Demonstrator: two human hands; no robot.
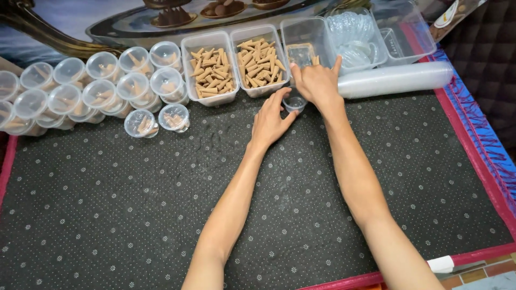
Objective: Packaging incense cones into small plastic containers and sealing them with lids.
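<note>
1. Dark, dotted fabric covers the worktop (134, 215), edged in red at the right and near sides.
2. Clear rectangular tubs stand in a row at the far edge; two of them (210, 67) (260, 62) hold tan cone-shaped sticks, and one further right holds clear lids (352, 40).
3. A long sleeve of stacked clear cups (395, 79) lies on its side at the far right, just beyond the right hand.
4. Lidded small cups (97, 88) with cones inside cluster at the far left.
5. The left hand (270, 117) curls partly open around the left side of a small clear cup (294, 102), fingertips touching it.
6. The right hand (317, 83) arches over that cup with fingers spread; it seems to press down on it, though the contact is hidden.
</note>
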